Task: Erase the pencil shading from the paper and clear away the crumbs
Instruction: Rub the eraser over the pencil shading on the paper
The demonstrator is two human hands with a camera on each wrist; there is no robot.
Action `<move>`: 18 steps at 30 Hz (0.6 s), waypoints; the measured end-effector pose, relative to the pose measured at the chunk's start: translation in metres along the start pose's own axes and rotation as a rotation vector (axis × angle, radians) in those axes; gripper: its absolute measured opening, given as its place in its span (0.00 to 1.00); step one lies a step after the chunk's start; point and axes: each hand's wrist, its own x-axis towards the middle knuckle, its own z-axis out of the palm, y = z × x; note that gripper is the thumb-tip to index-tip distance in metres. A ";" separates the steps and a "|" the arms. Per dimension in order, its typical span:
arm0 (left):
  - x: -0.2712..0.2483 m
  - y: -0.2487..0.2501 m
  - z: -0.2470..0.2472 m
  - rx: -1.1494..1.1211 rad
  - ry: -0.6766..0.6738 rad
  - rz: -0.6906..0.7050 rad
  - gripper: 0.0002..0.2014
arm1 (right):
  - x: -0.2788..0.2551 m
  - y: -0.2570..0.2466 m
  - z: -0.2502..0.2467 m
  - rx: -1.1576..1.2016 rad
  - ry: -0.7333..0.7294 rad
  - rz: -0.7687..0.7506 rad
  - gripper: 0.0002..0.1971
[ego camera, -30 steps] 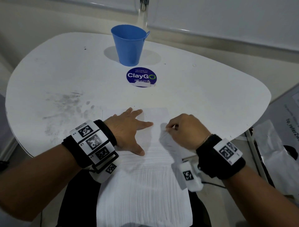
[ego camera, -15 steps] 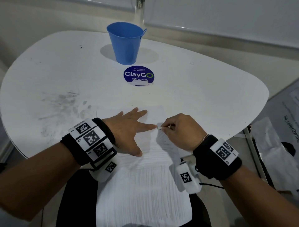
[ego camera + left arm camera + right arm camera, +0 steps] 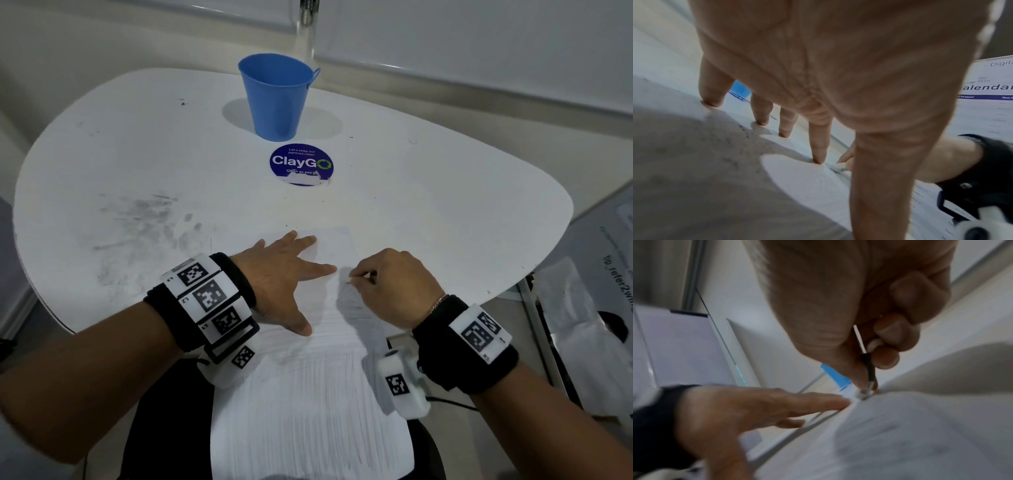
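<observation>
The blue bucket (image 3: 278, 97) stands upright at the far side of the worktop (image 3: 445, 205), the only raised thing there. Left and right of the bucket the worktop lies bare. Nearer than the bucket, the round sticker (image 3: 301, 164) lies flat, and beyond it both hands sit on the paper (image 3: 308, 394).

Head cam: high up, looks fwd and down over both forearms onto the white table (image 3: 445, 212); wide angle, takes in the whole tabletop, the blue bucket (image 3: 277, 99) at the far side and the paper (image 3: 308, 394) near the body.

Left wrist cam: very close, under the wrist, looks along the left hand (image 3: 838, 65) to its fingertips on the paper; right hand (image 3: 846, 158) partly seen beyond.

Right wrist cam: very close, looks along the right hand (image 3: 859, 305); blurred.

Shared: all 3 views cover the spot where the two hands nearly meet on the paper; bucket shows in each.
</observation>
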 end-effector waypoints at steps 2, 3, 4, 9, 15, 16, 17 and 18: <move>0.000 0.000 0.000 -0.001 0.004 0.000 0.52 | 0.005 0.005 -0.005 0.001 0.062 0.061 0.10; 0.000 0.000 0.000 -0.001 0.006 -0.002 0.52 | 0.005 0.006 -0.006 -0.008 0.078 0.064 0.10; 0.001 0.000 0.000 0.000 0.007 -0.004 0.52 | 0.004 0.005 -0.006 -0.012 0.079 0.044 0.10; 0.001 -0.001 0.001 -0.002 -0.001 -0.003 0.52 | -0.003 -0.003 0.000 -0.055 0.034 -0.018 0.11; 0.001 -0.001 0.001 -0.001 -0.009 -0.004 0.52 | -0.002 0.000 -0.003 -0.019 -0.026 -0.023 0.10; 0.001 -0.001 0.001 -0.001 -0.010 -0.004 0.52 | -0.002 0.000 -0.003 -0.021 -0.026 -0.016 0.10; 0.001 -0.001 0.001 -0.001 -0.006 -0.005 0.52 | 0.000 0.002 -0.004 -0.025 -0.004 0.006 0.10; 0.000 -0.001 0.000 -0.004 -0.004 -0.005 0.52 | 0.001 0.004 -0.006 -0.028 0.029 0.028 0.10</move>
